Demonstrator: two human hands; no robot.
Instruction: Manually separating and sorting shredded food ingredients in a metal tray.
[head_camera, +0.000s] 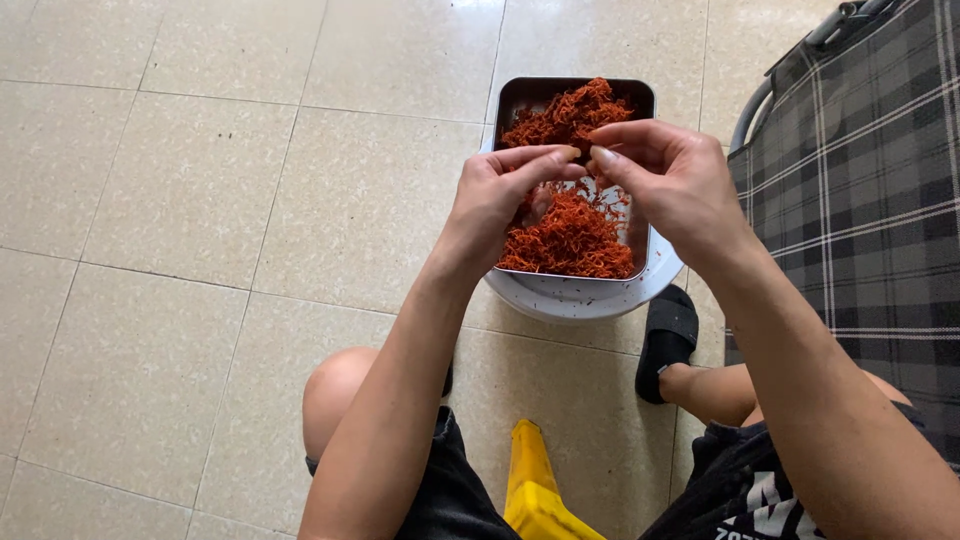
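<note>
While you sat over the metal tray (640, 100), the entries below were logged with that tray as the reference.

Tray: rectangular, steel, resting on a pale round basin (585, 298) on the tiled floor (200, 200), directly ahead of your knees.
Contents: orange-red dried strands (570, 240), heaped at the far end and the near end of the tray, thinner in the middle.
Left hand (495, 205): above the tray's near-left part, fingers curled narrow, thumb and forefinger pinched together at the tips. What lay in the pinch was too small to tell; likely a strand or two.
Right hand (670, 175): above the tray's right side, also narrowed to a pinch, its fingertips almost meeting those of the left hand over the tray's middle.
Grip judgement: you kept the pinch light, which suits brittle strands; a harder squeeze would probably have crumbled them.
Height judgement: you worked low over the tray, so anything dropped would have fallen back inside it rather than on the floor.
Advice: you did well to take small tufts; larger clumps would likely have tangled.
Surroundings: a plaid folding chair (860, 180) stood right of the tray, a black sandal (668, 335) near its near-right corner, a yellow object (535, 490) well short of it, between your legs.
</note>
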